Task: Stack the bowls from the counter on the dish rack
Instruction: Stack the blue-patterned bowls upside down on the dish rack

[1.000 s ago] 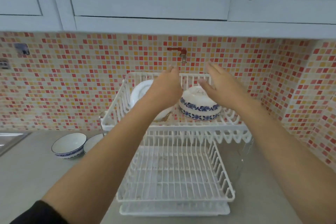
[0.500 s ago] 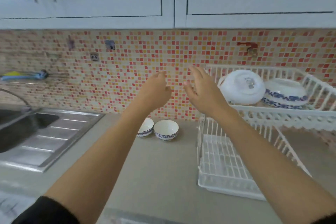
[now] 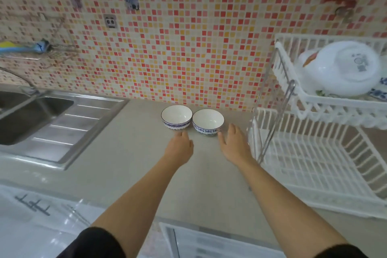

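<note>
1. Two bowls stand upright side by side on the desk (image 3: 134, 174) near the tiled wall: a left bowl (image 3: 176, 117) and a right bowl (image 3: 208, 121), rims just about touching.
2. Left hand (image 3: 180, 147) reaches toward the left bowl, empty, fingers loosely curled and fingertips just short of its base.
3. Right hand (image 3: 234, 145) is spread open and empty, its fingers just beside the right bowl; whether they touch it is hard to tell.
4. To the right stands the white dish rack (image 3: 314, 161), its upper tier holding an overturned white bowl (image 3: 343, 68); a blue-patterned piece (image 3: 378, 92) shows at the frame edge.
5. A steel sink (image 3: 41, 119) lies far left.
</note>
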### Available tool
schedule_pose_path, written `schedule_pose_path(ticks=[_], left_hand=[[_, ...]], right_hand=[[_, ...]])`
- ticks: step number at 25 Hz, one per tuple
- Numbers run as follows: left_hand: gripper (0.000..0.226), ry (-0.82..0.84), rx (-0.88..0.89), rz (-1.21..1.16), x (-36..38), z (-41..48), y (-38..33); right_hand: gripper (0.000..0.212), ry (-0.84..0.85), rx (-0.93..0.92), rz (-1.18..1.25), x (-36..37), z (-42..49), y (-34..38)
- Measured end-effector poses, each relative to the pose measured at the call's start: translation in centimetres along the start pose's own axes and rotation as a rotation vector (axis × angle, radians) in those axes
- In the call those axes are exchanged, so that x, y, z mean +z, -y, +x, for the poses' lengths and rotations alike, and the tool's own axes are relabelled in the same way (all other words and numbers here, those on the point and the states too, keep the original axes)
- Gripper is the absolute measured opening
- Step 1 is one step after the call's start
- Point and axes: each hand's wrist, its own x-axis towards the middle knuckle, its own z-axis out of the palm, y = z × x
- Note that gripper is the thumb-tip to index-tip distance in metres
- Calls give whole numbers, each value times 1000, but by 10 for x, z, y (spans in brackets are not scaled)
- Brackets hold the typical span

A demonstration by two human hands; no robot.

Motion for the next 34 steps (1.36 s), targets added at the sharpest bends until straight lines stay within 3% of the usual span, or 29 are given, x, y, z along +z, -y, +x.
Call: schedule_pose_path(ticks=[6, 11, 16, 20, 25, 30, 34], left_hand=[[36, 98, -120, 5, 53, 65, 20], [38, 127, -206, -21, 65, 124, 22], [38, 118, -184, -12, 64, 168, 12], [43, 140, -197, -60, 72, 190, 16], [53, 86, -216, -160, 76, 189, 17], [56, 68, -171, -195, 79, 153, 20], [62, -13, -182, -326, 68, 90, 42]], right_hand=[[52, 156, 332, 112, 74, 58, -42], [58, 100, 531, 259, 101, 118, -46], [60, 220, 559, 345, 116, 170, -40], [36, 339, 598, 460, 124, 181, -48], [30, 253, 543, 554, 123, 141, -64], [37, 312, 467, 688, 121, 96, -75], [29, 339, 342, 760, 107, 52, -60]])
